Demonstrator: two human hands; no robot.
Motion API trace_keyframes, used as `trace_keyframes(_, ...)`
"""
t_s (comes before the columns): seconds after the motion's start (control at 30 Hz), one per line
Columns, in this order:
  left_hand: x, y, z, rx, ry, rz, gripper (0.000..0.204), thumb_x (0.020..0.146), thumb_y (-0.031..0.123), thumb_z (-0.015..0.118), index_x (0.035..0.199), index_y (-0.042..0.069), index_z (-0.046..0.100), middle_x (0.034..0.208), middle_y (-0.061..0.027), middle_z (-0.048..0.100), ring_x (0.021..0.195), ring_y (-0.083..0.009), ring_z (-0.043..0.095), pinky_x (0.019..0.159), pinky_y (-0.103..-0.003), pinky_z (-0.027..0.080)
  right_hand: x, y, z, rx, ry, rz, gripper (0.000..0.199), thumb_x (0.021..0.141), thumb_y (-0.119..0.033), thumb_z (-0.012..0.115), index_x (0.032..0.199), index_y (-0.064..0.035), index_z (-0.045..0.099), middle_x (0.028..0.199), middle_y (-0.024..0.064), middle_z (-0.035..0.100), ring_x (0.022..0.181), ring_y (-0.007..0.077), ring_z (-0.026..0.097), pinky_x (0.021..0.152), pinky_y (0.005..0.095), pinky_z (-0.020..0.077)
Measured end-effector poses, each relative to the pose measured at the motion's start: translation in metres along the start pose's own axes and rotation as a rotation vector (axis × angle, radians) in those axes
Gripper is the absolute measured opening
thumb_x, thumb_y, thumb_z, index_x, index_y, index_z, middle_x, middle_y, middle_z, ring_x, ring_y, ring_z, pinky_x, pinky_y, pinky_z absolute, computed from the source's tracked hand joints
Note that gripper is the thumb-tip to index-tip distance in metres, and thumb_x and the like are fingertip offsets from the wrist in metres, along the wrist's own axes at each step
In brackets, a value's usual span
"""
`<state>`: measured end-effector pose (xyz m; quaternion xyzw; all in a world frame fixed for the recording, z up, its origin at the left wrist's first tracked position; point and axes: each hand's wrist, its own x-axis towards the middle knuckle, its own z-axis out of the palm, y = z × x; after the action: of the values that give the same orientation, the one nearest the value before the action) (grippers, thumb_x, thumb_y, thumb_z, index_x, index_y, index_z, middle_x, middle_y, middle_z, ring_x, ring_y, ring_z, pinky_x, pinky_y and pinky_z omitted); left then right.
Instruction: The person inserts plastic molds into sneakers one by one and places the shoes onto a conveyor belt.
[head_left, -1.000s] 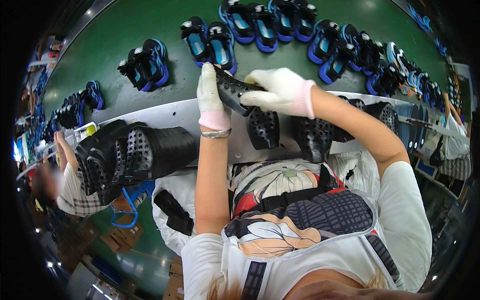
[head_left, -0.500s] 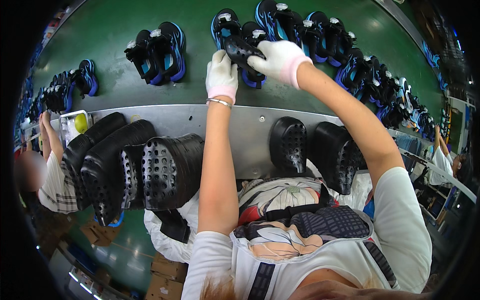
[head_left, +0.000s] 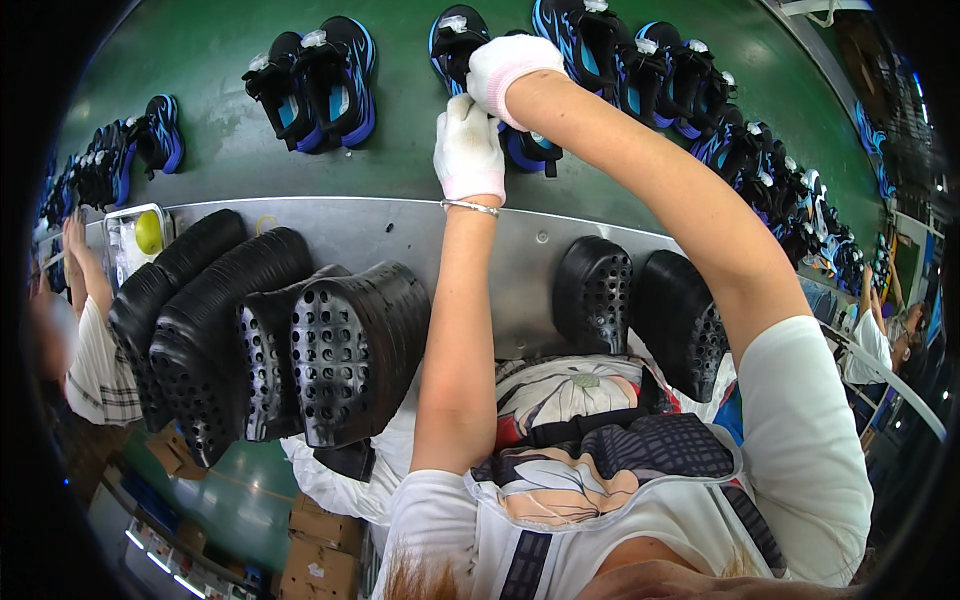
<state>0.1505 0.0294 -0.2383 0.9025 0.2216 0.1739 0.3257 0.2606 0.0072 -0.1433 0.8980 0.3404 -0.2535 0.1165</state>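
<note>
- The black-and-blue shoe [head_left: 453,52] lies on the far side of the table, near the top middle of the view, its heel end toward the person and partly covered by the gloved hands. A crumpled whitish piece sits on its upper.
- The right hand [head_left: 513,72] is bent over from the right, knuckles up, covering part of this shoe. Its fingers are hidden, so how far it is open, and whether it grips anything, I cannot tell.
- The left hand [head_left: 468,150] has its fingers close together and pointing away, the tips at the shoe's heel and against or just beside the right hand. Whether it has hold of anything cannot be told.
- A second shoe [head_left: 533,150] shows partly from under the right wrist.
- A similar pair of shoes [head_left: 340,85] stands to the left; more shoes [head_left: 640,85] crowd together on the right, curving toward the rim.
- All these are on the green table [head_left: 400,150], bordered on the near side by a grey metal strip [head_left: 500,260].
- On the strip are black blocks with holed faces [head_left: 335,350], four left of the left forearm; two matching blocks [head_left: 590,290] lie right of it.
- Left of the four, a tray [head_left: 122,250] holds a yellow-green round thing [head_left: 148,232].
- Co-workers show at both edges.
</note>
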Motion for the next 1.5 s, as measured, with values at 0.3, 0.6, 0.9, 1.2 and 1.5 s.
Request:
trace_keyframes(0.3,-0.002,-0.007,-0.002,-0.129,0.083,0.020,0.018,0.079,0.011,0.067,0.095,0.003,0.066,0.102,-0.0123,0.060,0.092,-0.0310,0.059,0.082,-0.037,0.048,-0.025,0.047,-0.056,0.205,-0.251,-0.150,0.057,0.076,-0.050,0.050,0.085,0.0042,0.068,0.083,0.0238,0.066,0.080,0.0369,0.065,0.073,0.0418,0.0496)
trace_keyframes(0.6,-0.007,-0.011,0.000,-0.136,0.075,-0.031,0.019,0.080,0.009,0.065,0.097,0.000,0.064,0.105,-0.0137,0.061,0.095,-0.0322,0.059,0.084,-0.036,0.048,0.006,-0.015,0.014,-0.075,0.086,-0.035,0.030,0.068,-0.009,0.072,0.098,-0.0073,0.071,0.100,0.0120,0.070,0.094,0.0268,0.068,0.078,0.0358,0.0542)
trace_keyframes(0.9,0.003,0.002,-0.006,0.072,-0.017,-0.053,0.021,0.077,0.013,0.067,0.095,0.004,0.061,0.105,-0.0078,0.057,0.093,-0.0296,0.056,0.076,-0.040,0.051,0.050,-0.021,0.026,0.106,0.078,0.016,0.026,0.076,-0.009,0.066,0.101,-0.0071,0.069,0.106,0.0118,0.068,0.097,0.0268,0.067,0.080,0.0365,0.0546)
trace_keyframes(1.2,0.056,-0.004,-0.004,0.215,-0.647,-0.595,0.031,0.089,0.029,0.057,0.112,0.010,0.065,0.111,-0.0140,0.066,0.103,-0.0317,0.063,0.086,-0.038,0.051,0.075,-0.026,0.032,0.347,0.099,0.054,0.029,0.082,-0.010,0.060,0.110,-0.0042,0.066,0.113,0.0175,0.065,0.102,0.0343,0.064,0.086,0.0401,0.0529)
trace_keyframes(1.5,0.053,-0.018,0.008,0.336,-0.720,-0.411,0.035,0.092,0.032,0.048,0.117,0.012,0.063,0.119,-0.0123,0.063,0.108,-0.0284,0.062,0.087,-0.036,0.050,0.080,-0.028,0.043,0.425,0.096,0.063,0.029,0.078,-0.012,0.067,0.106,-0.0075,0.069,0.111,0.0157,0.066,0.102,0.0317,0.064,0.086,0.0384,0.0530)
